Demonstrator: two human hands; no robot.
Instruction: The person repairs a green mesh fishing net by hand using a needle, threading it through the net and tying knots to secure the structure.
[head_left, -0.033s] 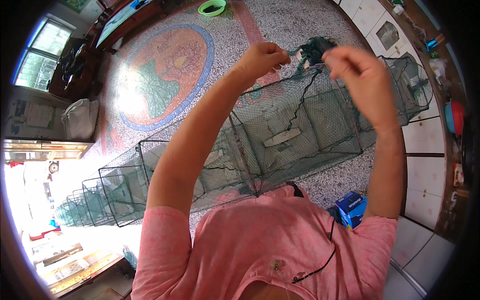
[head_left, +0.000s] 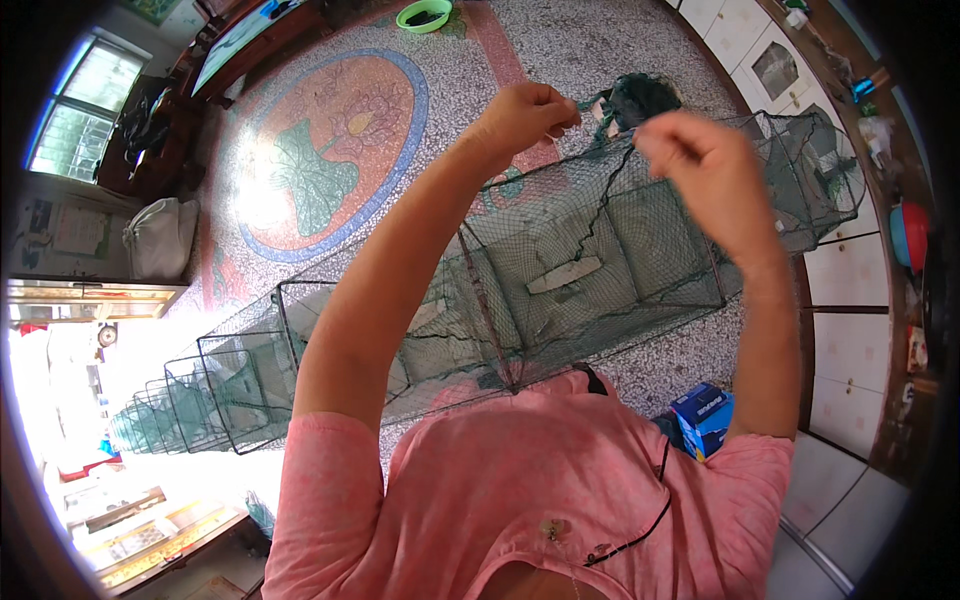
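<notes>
A long collapsible fish trap (head_left: 620, 235) of dark green netting over rectangular metal frames stretches across in front of me, from far right to lower left. My left hand (head_left: 530, 118) is closed in a pinch above its far edge, at the end of a strip of green netting. My right hand (head_left: 705, 165) is to the right of it, thumb and fingers pressed together near the top of a dark cord (head_left: 603, 205) that runs down the mesh. Whatever is between the right fingertips is too small to make out. Just beyond lies a bunched dark green net clump (head_left: 643, 97).
A green basin (head_left: 424, 15) stands on the speckled floor at the far side. White cabinets (head_left: 848, 270) line the right. A blue box (head_left: 705, 415) sits by my right elbow, and a pale sack (head_left: 160, 238) rests at the left wall.
My right hand has moved slightly left and down, closer to the left hand, uncovering more of the dark net clump. The left hand stays in place.
</notes>
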